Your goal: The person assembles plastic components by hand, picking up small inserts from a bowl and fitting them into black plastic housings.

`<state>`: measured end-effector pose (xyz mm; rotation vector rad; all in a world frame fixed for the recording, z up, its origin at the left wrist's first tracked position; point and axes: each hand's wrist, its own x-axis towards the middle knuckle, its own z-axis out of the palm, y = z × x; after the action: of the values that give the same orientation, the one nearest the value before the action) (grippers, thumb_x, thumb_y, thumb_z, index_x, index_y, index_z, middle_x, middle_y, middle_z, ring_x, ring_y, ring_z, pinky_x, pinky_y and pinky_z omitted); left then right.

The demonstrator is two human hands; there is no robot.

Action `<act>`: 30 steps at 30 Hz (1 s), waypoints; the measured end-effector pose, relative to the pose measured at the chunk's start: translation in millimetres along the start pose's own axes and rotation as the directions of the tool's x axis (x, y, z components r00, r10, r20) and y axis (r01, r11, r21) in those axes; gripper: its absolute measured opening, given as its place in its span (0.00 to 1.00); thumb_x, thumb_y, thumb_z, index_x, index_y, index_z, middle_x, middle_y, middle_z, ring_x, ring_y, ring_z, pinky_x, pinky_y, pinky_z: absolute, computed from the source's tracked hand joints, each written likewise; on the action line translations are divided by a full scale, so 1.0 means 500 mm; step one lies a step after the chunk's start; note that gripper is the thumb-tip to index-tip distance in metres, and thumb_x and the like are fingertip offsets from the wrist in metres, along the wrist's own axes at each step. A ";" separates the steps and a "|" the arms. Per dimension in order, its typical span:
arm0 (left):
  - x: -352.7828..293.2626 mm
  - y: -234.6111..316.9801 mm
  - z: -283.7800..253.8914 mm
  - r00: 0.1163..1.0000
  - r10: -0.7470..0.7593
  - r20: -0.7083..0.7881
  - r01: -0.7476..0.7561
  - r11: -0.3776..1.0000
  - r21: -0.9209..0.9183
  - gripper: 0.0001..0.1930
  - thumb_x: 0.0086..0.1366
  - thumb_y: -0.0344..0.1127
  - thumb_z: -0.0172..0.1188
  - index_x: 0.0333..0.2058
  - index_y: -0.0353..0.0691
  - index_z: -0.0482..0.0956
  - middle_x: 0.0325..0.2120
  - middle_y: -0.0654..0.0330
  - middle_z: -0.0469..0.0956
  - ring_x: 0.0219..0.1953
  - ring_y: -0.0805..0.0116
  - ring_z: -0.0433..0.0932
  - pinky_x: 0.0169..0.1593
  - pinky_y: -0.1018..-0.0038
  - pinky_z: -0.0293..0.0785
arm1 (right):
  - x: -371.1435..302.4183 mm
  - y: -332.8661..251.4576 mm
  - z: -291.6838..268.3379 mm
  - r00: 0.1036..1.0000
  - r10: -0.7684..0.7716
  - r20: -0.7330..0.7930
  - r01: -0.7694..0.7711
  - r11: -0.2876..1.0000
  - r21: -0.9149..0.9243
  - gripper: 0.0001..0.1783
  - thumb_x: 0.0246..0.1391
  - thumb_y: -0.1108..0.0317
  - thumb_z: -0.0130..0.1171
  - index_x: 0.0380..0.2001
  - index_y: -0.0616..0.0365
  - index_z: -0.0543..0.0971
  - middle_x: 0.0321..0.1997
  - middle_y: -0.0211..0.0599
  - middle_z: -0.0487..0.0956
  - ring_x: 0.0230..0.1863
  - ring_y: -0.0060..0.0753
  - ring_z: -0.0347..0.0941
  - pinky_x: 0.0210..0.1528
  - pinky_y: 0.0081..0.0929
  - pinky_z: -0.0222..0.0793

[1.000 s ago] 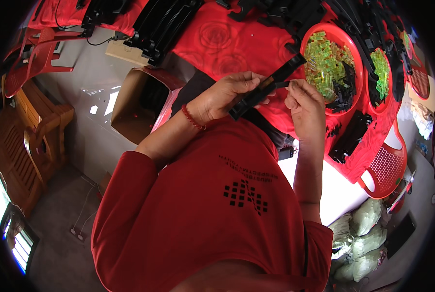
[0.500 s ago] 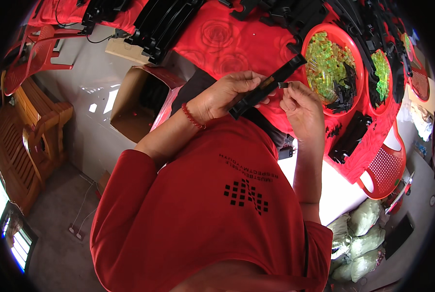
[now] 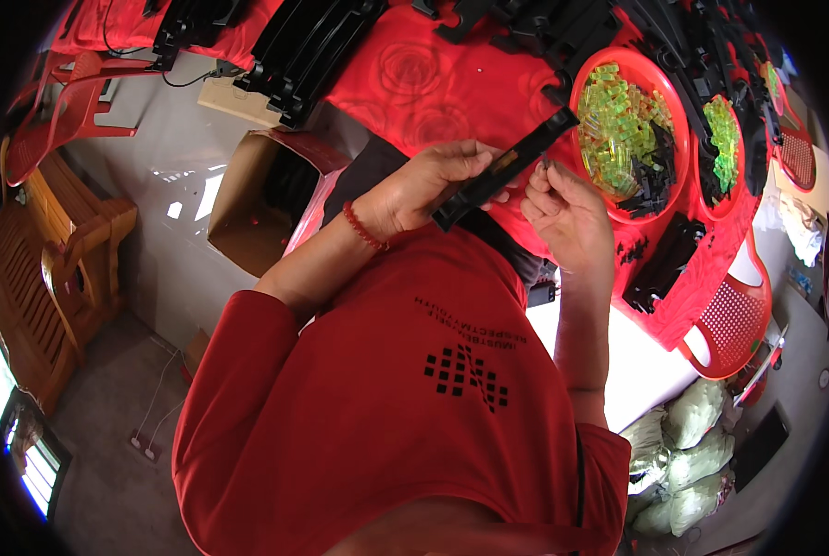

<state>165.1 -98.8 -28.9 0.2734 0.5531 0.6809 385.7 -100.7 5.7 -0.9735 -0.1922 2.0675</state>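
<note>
A long black plastic part [image 3: 512, 165] is tilted up to the right, with my left hand [image 3: 440, 183] wrapped round its lower half. Close to the part's right side, my right hand [image 3: 567, 208] is raised with thumb and forefinger pinched together. A small dark piece seems to be between those fingertips, too small to name. Beyond my right hand stands a red bowl [image 3: 578, 93] with clear yellow-green plastic pieces [image 3: 618, 120] and slim black pieces [image 3: 655, 176] in it.
A red rose-patterned cloth [image 3: 414, 69] covers the table. Black plastic parts [image 3: 312, 51] lie along its far side, and another black part [image 3: 669, 259] lies near the right edge. A second bowl of green pieces [image 3: 722, 139] is farther right. An open cardboard box [image 3: 234, 204] sits at left.
My right hand has drawn slightly down and turned, its fingers curling closer around the tiny dark piece. My left hand still holds the black part, nearly unmoved.
</note>
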 end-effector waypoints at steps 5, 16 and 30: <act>0.000 -0.002 0.002 1.000 -0.005 -0.009 0.005 1.000 -0.006 0.20 0.75 0.39 0.48 0.58 0.31 0.69 0.52 0.49 0.77 0.49 0.62 0.79 0.53 0.69 0.76 | -0.001 0.000 0.003 0.997 0.073 0.033 -0.075 0.993 0.090 0.09 0.64 0.68 0.54 0.36 0.65 0.76 0.29 0.30 0.73 0.23 0.18 0.57 0.29 0.20 0.53; -0.001 0.000 0.002 1.000 -0.010 -0.007 0.010 1.000 -0.016 0.21 0.75 0.39 0.47 0.59 0.31 0.68 0.51 0.48 0.77 0.49 0.61 0.80 0.53 0.69 0.77 | -0.010 0.014 0.035 0.947 -0.308 -0.091 0.266 0.910 -0.318 0.06 0.62 0.72 0.55 0.36 0.65 0.76 0.29 0.27 0.71 0.25 0.15 0.58 0.31 0.17 0.53; -0.002 -0.003 -0.002 1.000 -0.020 0.006 0.020 0.998 -0.060 0.18 0.75 0.36 0.47 0.55 0.28 0.69 0.48 0.47 0.78 0.46 0.59 0.81 0.50 0.69 0.80 | -0.016 0.009 0.083 0.703 -0.596 0.388 0.434 -0.073 -0.898 0.05 0.54 0.79 0.62 0.30 0.61 0.75 0.30 0.32 0.70 0.26 0.22 0.66 0.27 0.21 0.62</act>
<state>164.7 -100.6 -30.2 0.2131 0.5286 0.6759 356.8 -101.5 36.7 -1.4067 -1.7752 0.8470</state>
